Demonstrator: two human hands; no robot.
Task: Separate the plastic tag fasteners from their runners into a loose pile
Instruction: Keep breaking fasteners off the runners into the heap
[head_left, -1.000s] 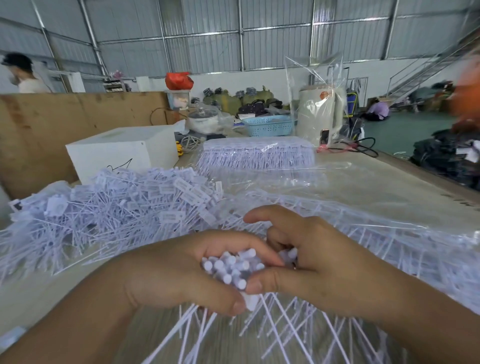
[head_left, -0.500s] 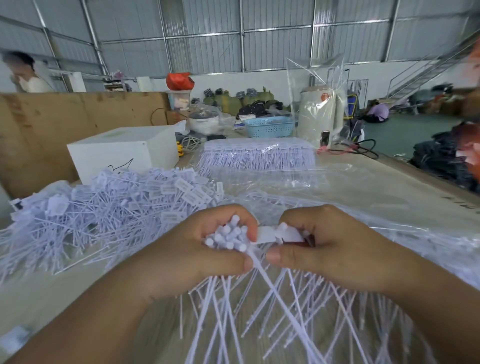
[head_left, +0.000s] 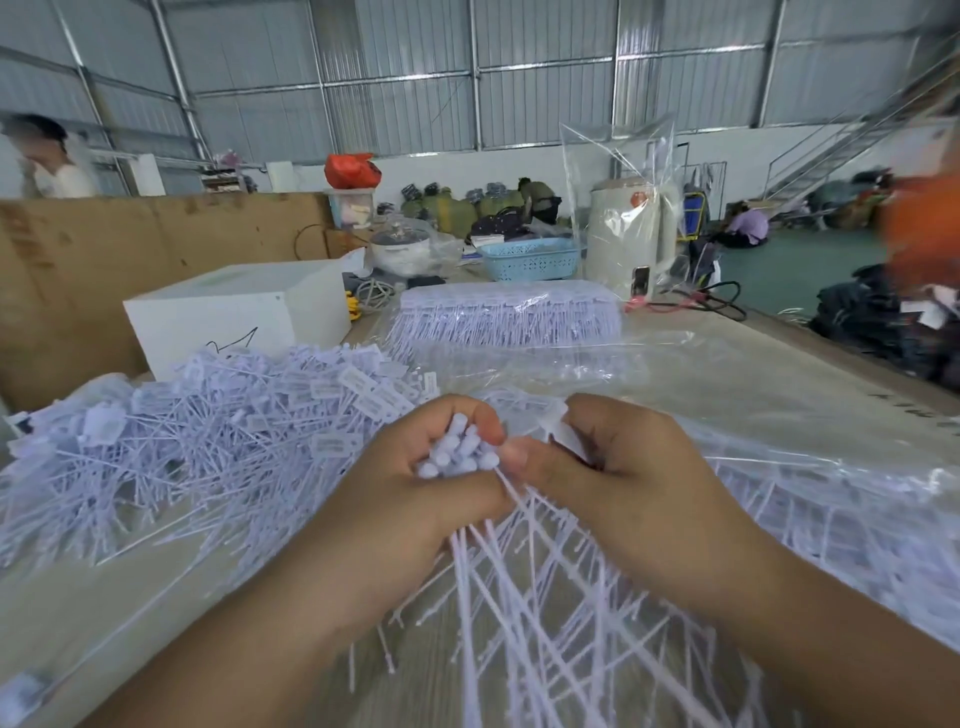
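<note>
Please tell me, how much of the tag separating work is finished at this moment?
Done: a large loose pile of separated fasteners lies left of the hands. In hand: the left hand grips a bunch of fastener heads, while the right hand pinches a white tag. Left: a wrapped pack behind, and more fasteners under the plastic at right.

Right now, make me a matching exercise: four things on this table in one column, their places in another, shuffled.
Things:
1. loose pile of fasteners
2. white box
3. blue basket
4. bunch of fasteners

Places:
A. far end of the table, beside the bagged kettle
B. gripped in the left hand
C. spread out left of the hands
D. behind the loose pile

Pairs: 1-C, 2-D, 3-A, 4-B
</note>
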